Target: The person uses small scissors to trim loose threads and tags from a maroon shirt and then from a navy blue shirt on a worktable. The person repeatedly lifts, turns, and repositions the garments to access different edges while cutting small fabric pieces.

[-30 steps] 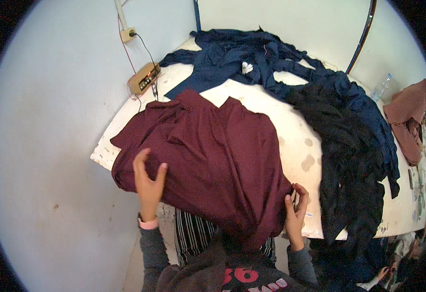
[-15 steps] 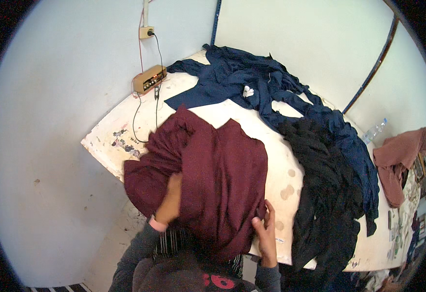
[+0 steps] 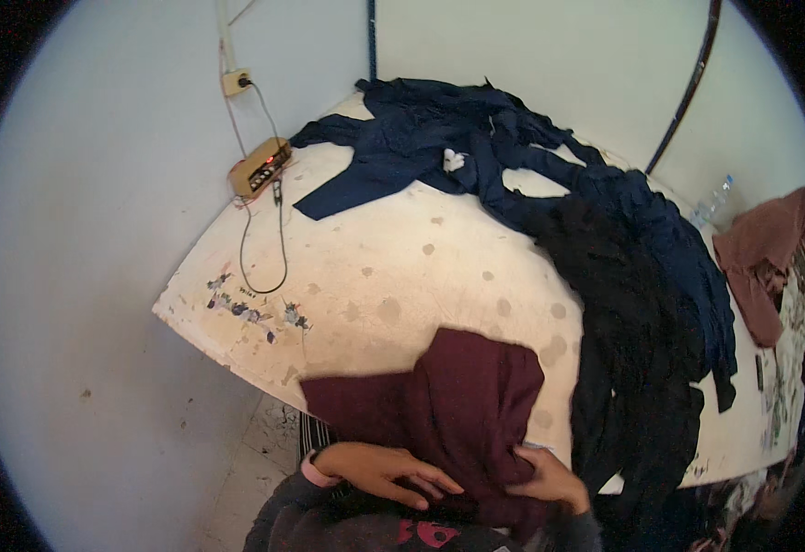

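Note:
A maroon garment (image 3: 467,405) lies in loose folds at the near edge of the white table, with its lower end hanging toward my body. My left hand (image 3: 384,471), with a pink band at its wrist, is stretched out palm down over the garment's near end, fingers apart. At the garment's near right side, my right hand (image 3: 550,478) has its thumb and fingers closed on the maroon fabric. Part of that hand's fingers is hidden by the folds.
Navy garments (image 3: 402,138) spread along the table's (image 3: 393,267) far side. Black clothing (image 3: 637,359) lies to the right. A brown box with a red light (image 3: 262,168) and cable sits far left. A plastic bottle (image 3: 720,198) and a brownish-pink cloth (image 3: 757,267) are at right.
The maroon garment has come down toward me from mid-table and lies flatter. My left hand has come out from within its folds, while my right hand has moved slightly right.

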`<state>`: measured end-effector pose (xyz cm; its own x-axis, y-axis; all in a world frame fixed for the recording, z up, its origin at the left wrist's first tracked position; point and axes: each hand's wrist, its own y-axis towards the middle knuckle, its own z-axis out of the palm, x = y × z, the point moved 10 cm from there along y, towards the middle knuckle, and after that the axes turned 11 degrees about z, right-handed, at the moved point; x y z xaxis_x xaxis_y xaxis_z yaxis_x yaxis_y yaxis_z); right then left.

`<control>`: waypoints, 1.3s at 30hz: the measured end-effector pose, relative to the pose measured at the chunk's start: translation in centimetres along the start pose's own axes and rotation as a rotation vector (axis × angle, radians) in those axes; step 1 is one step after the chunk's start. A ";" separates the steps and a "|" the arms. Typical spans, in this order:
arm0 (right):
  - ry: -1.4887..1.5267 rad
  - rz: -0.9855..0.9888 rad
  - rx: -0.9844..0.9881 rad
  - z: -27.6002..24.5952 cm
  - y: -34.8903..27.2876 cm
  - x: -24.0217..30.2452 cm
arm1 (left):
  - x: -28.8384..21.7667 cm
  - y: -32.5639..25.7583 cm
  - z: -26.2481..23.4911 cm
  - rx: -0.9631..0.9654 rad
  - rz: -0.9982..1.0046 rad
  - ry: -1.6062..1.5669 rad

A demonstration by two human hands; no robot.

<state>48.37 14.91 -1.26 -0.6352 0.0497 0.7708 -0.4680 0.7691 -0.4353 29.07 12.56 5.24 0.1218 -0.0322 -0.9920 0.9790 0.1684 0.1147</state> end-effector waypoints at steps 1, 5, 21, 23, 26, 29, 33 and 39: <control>-0.020 -0.027 0.163 0.7 -1.6 0.2 | -1.4 -1.2 -0.9 -0.058 0.031 -0.071; -0.229 0.343 0.332 3.9 -11.1 -8.7 | -2.7 -6.9 -8.9 -0.518 -0.025 0.239; -0.386 1.116 0.282 3.8 -17.8 -12.1 | 0.5 -11.3 -22.3 -0.702 -0.392 1.066; -0.263 0.684 0.172 -0.2 -9.7 -0.8 | 1.1 -10.1 -26.1 -0.675 -0.415 1.095; -0.232 0.103 -0.012 -4.9 0.4 9.9 | 0.7 -10.4 -30.5 -0.784 -0.448 1.289; -0.398 -0.142 -0.225 -7.9 11.2 15.4 | 1.2 -10.9 -31.7 -0.859 -0.355 1.326; -0.463 -0.270 -0.411 -12.1 24.8 15.8 | 1.3 -10.1 -32.1 -0.882 -0.284 1.354; -0.677 -0.221 -0.831 -25.2 40.9 18.8 | 0.5 -11.3 -32.1 -0.936 -0.316 1.277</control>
<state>32.80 63.37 7.13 -0.9132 -0.3077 0.2672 -0.2144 0.9204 0.3270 12.78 42.27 1.76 -0.7325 0.5381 -0.4171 0.4406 0.8417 0.3121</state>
